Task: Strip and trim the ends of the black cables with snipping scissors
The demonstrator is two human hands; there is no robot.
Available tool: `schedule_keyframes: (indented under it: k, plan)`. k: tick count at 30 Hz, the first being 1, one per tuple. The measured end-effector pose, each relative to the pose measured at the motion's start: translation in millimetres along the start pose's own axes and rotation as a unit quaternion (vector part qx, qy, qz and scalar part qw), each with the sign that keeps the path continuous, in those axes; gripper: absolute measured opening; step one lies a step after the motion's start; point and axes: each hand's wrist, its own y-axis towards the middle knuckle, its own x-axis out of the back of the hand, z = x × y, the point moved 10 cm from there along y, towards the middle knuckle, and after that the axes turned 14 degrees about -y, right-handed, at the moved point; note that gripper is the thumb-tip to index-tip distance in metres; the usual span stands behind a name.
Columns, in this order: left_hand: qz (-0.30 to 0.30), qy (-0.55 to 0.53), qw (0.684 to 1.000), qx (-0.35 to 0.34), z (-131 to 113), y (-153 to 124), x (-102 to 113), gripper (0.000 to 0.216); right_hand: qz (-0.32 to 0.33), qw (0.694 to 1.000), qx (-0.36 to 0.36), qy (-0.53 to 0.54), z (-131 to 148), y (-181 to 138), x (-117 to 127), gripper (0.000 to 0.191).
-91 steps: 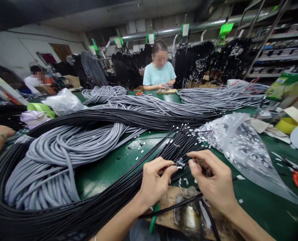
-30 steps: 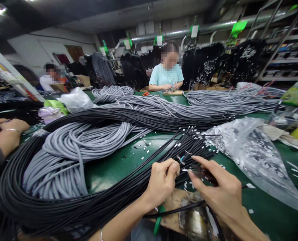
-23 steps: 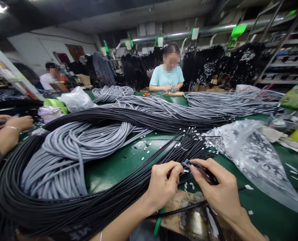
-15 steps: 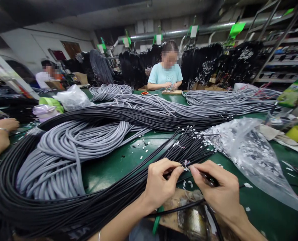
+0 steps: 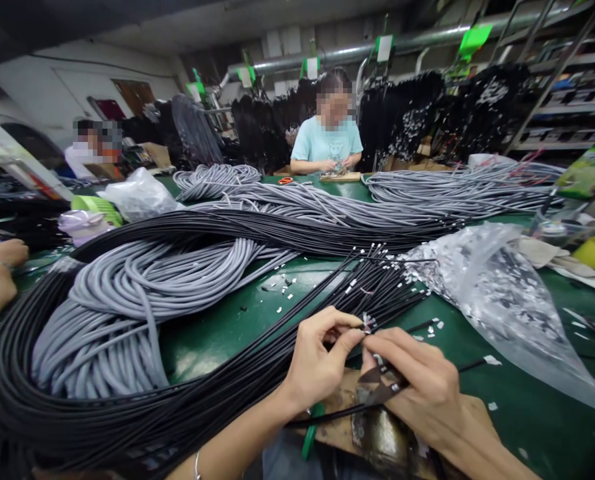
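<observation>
Wires point(image 5: 368, 324): thin, pale, bunched
Your left hand point(image 5: 322, 350): pinches them
Your right hand point(image 5: 420, 375): curls round a dark tool point(image 5: 385, 392)

Nearer than the plastic bag point(image 5: 497, 300), the left hand point(image 5: 318, 353) pinches; the right hand point(image 5: 420, 380) curls close beside it.

The surface point(image 5: 202, 353) is smooth and glossy. Black cables point(image 5: 277, 230) show satin plastic; a bag point(image 5: 512, 300) is shiny, crinkled plastic.
</observation>
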Motion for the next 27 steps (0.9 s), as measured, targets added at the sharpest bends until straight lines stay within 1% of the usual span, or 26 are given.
schedule_keyframes:
  k: [2,3,5,6,8,10,12,14,16,18,20,22,24,27]
  plan:
    - [0.008,-0.037,0.999,0.013,2,1,-1,0.018,0.001,1.000,0.006,0.015,4,4,3,0.021]
    - [0.015,-0.051,0.998,0.020,3,2,-2,0.020,-0.010,1.000,-0.009,0.024,2,7,7,0.020]
    - [0.035,-0.064,0.997,0.030,5,1,-5,0.025,-0.038,0.996,-0.072,0.038,-12,11,16,0.017]
    - [0.045,-0.065,0.996,0.034,6,1,-7,0.027,-0.042,0.992,-0.108,0.045,-21,12,17,0.015]
    - [0.054,-0.065,0.996,0.036,7,0,-8,0.029,-0.015,0.986,-0.149,0.070,-33,12,10,0.014]
    - [0.053,-0.074,0.995,0.044,9,-1,-8,0.030,0.018,0.983,-0.143,0.112,-35,10,0,0.016]
    - [0.046,-0.096,0.992,0.066,13,-1,-8,0.032,0.023,0.981,-0.124,0.145,-32,8,-5,0.016]
    - [0.036,-0.130,0.986,0.097,18,-1,-7,0.031,0.023,0.981,-0.119,0.153,-31,7,-7,0.015]
    - [0.031,-0.174,0.978,0.114,21,-1,-7,0.031,0.038,0.978,-0.133,0.156,-32,7,-12,0.012]
    - [0.040,-0.211,0.969,0.120,22,0,-9,0.036,0.066,0.970,-0.161,0.170,-35,9,-18,0.008]
    - [0.056,-0.234,0.962,0.131,24,1,-11,0.037,0.086,0.961,-0.188,0.186,-37,11,-21,0.012]
    - [0.059,-0.243,0.957,0.147,28,0,-11,0.036,0.075,0.958,-0.207,0.182,-41,12,-16,0.015]
    - [0.053,-0.248,0.955,0.155,32,0,-9,0.037,0.038,0.962,-0.214,0.165,-44,12,-6,0.013]
    - [0.054,-0.251,0.953,0.160,33,-1,-10,0.039,0.008,0.968,-0.197,0.152,-42,11,2,0.008]
